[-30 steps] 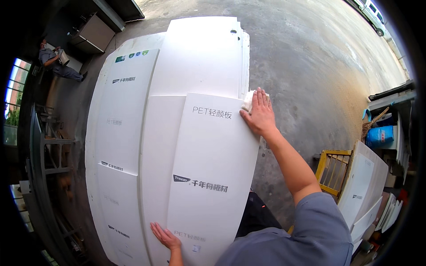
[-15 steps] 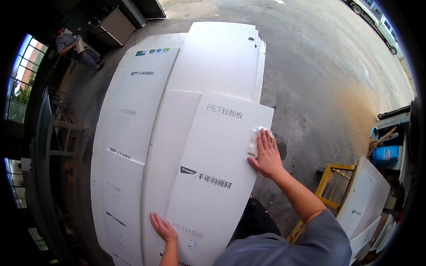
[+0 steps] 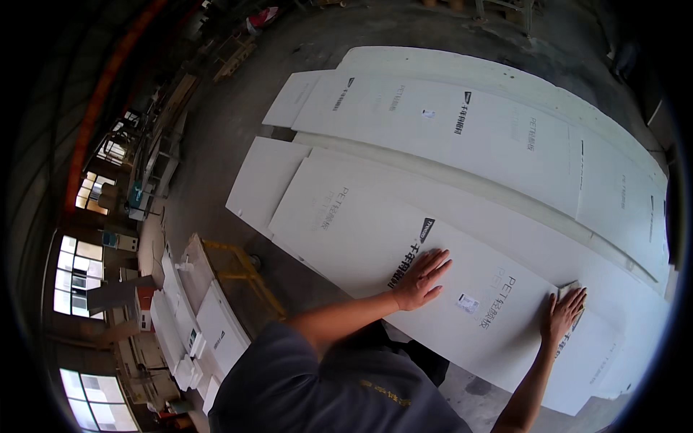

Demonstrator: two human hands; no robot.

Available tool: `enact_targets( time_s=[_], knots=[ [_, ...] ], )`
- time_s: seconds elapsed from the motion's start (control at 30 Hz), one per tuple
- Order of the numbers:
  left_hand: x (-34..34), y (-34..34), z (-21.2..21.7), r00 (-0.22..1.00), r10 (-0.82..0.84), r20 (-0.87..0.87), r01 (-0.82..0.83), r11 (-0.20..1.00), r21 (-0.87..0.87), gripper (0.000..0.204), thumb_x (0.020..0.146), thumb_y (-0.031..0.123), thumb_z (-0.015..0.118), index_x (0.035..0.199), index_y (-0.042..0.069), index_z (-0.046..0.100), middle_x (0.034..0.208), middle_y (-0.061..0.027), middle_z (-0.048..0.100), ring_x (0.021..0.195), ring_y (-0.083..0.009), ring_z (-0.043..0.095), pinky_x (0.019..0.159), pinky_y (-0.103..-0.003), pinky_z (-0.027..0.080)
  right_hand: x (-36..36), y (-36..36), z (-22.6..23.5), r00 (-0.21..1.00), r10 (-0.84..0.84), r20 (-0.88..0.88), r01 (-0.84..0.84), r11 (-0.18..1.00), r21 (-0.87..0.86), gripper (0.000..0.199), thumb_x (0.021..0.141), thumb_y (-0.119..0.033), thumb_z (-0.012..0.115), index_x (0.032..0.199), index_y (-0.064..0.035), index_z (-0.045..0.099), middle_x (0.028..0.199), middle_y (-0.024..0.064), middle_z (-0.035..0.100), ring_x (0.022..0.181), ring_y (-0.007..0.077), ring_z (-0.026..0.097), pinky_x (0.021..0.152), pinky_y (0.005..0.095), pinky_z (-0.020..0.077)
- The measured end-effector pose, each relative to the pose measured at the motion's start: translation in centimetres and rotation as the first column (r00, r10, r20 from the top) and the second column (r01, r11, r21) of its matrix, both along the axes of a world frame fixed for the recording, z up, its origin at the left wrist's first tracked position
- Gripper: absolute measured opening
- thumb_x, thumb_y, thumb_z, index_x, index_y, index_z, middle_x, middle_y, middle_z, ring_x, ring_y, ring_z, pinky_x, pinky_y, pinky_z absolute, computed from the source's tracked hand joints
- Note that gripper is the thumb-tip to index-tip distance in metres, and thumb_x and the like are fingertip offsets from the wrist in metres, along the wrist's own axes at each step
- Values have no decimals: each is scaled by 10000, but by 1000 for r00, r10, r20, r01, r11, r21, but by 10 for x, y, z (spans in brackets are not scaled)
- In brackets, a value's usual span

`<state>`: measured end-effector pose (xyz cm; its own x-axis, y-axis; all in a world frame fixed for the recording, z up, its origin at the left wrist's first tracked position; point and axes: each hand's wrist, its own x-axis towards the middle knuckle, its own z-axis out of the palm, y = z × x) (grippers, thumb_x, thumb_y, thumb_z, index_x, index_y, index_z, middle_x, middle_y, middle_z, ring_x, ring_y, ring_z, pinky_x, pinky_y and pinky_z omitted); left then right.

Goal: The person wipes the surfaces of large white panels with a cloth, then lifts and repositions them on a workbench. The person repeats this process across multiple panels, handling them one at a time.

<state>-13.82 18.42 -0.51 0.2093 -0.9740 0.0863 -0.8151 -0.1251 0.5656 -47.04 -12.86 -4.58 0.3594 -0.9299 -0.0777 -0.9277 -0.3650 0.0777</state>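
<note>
My left hand lies flat on a white printed panel, fingers spread over its dark lettering and nothing in its grasp. Farther right, my right hand presses a wadded whitish cloth against the same panel, close to its far long edge. The fingers cover much of the cloth. A small pale label sits on the panel between my hands. This panel rests on other white panels, with one end of a lower panel sticking out at the left.
Beyond a narrow gap lies a second row of white printed panels. At lower left stand a yellow metal frame and more white boards leaning nearby. A workbench with timber stands along the windowed wall.
My view has swung to the left, toward the windowed wall. The right hand and cloth have left the panel's side edge for another part of it. My left hand now rests at the lettering.
</note>
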Motion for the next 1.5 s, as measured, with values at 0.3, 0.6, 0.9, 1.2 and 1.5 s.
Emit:
enact_targets(
  time_s=[0.3,0.6,0.9,1.2,1.5],
  knots=[
    [171,303,-28,624,777,84,-772,630,-91,685,971,207,608,1557,-34,346,1636,-251,315,1518,-453,284,1234,-579,218,307,177,16,875,451,175,-462,886,25,950,985,-471,578,1599,100,129,1685,275,165,1580,404,132,1290,502,95],
    [170,346,-27,522,747,-412,-835,545,-69,764,963,191,653,1584,-49,279,1631,-288,301,1514,-516,243,1225,-574,238,714,354,13,553,810,197,-826,564,1,953,996,-549,546,1604,69,151,1687,252,177,1584,372,135,1292,475,131],
    [152,370,-66,151,697,-701,-965,257,47,771,938,117,631,1587,-54,251,1638,-295,270,1503,-464,308,1232,-477,282,606,562,56,-61,971,233,-936,-136,324,1028,891,-478,723,1569,100,209,1667,288,176,1577,430,112,1269,542,173],
    [83,332,-85,-29,664,-748,-951,212,225,734,969,157,636,1580,-30,277,1598,-261,370,1466,-394,403,1193,-417,361,663,461,4,15,993,115,-998,21,-52,940,951,-337,654,1612,62,118,1704,262,83,1589,411,73,1287,506,115],
    [31,367,-76,-164,737,-655,-951,57,303,694,988,191,629,1572,-11,313,1542,-253,438,1388,-382,503,1106,-420,443,358,366,45,16,991,134,-930,-35,367,980,947,-378,656,1592,107,100,1662,357,93,1555,521,96,1244,609,152]
  ],
)
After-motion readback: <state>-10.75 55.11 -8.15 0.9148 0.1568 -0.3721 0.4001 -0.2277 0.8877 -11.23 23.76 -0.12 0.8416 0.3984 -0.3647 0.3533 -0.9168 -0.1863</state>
